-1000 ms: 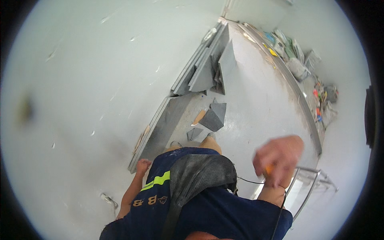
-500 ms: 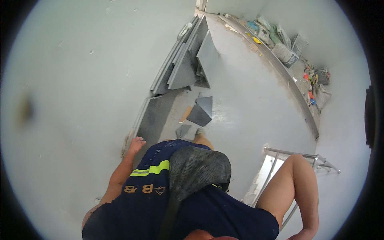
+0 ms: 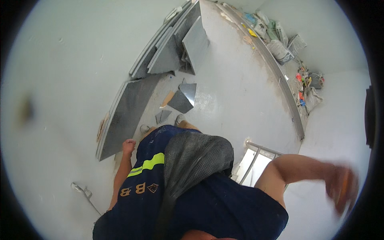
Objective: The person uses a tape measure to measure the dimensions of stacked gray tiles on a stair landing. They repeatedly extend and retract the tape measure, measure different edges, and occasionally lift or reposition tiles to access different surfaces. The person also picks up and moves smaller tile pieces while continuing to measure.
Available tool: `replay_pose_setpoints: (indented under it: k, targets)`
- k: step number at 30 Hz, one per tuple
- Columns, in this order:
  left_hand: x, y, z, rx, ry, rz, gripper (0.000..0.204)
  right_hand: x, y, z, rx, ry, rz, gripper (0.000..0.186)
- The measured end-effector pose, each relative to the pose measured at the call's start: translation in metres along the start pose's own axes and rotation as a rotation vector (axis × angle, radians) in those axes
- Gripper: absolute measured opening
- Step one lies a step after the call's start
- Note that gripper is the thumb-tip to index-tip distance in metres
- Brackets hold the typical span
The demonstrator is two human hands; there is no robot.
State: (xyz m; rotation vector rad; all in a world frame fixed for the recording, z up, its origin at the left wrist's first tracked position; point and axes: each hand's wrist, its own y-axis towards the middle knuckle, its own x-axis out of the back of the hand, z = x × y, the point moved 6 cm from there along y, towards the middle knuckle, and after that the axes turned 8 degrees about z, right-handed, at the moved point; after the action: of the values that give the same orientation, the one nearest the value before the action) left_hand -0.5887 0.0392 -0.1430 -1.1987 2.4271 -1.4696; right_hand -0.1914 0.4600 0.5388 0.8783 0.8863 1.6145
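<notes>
My left hand hangs low at my left side with its fingers curled in, and nothing shows in them. It is close to the lower right end of a large dark grey stone slab that leans against the left wall. My right arm is bent out to the right. My right hand is smeared by motion near the right rim. An orange streak shows at it, too blurred to name. Further along the left wall, several grey slabs lean in a stack.
Broken grey pieces lie on the floor ahead of my feet, beside a brown scrap. A metal railing stands at the right. Long grey strips run along the far right side, with bags and mixed litter behind them.
The view has shifted, so slabs and floor pieces sit further left and higher. My right hand has swung up and outward from the lower edge. My left hand remains low at my side.
</notes>
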Motion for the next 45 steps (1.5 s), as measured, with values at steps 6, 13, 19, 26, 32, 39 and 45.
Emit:
replay_pose_setpoints:
  k: [6,13,19,26,32,39,45]
  targets:
    - [-0.022,-0.031,0.054,0.022,-0.087,0.13,0.013,0.083,-0.392,-0.182,-1.34,-0.165,-1.142,0.042]
    - [0.003,-0.061,0.056,0.138,-0.054,0.149,0.012,-0.186,-0.575,-0.261,-1.951,0.671,-0.738,0.039]
    - [0.039,-0.039,0.015,0.052,0.028,-0.019,0.011,-0.201,-0.598,-0.248,-2.015,0.481,-0.857,0.039]
    - [0.054,-0.01,-0.041,-0.156,0.151,-0.057,0.02,-0.195,-0.596,-0.248,-2.044,0.394,-0.882,0.04]
    - [0.071,0.006,-0.035,-0.124,0.232,-0.053,0.026,-0.185,-0.594,-0.253,-2.048,0.339,-0.888,0.04]
    - [0.095,0.011,-0.002,0.008,0.292,-0.063,0.029,-0.179,-0.596,-0.252,-2.055,0.289,-0.919,0.04]
    - [0.1,0.007,0.0,-0.085,0.345,-0.126,0.03,-0.17,-0.602,-0.247,-2.071,0.26,-0.936,0.04]
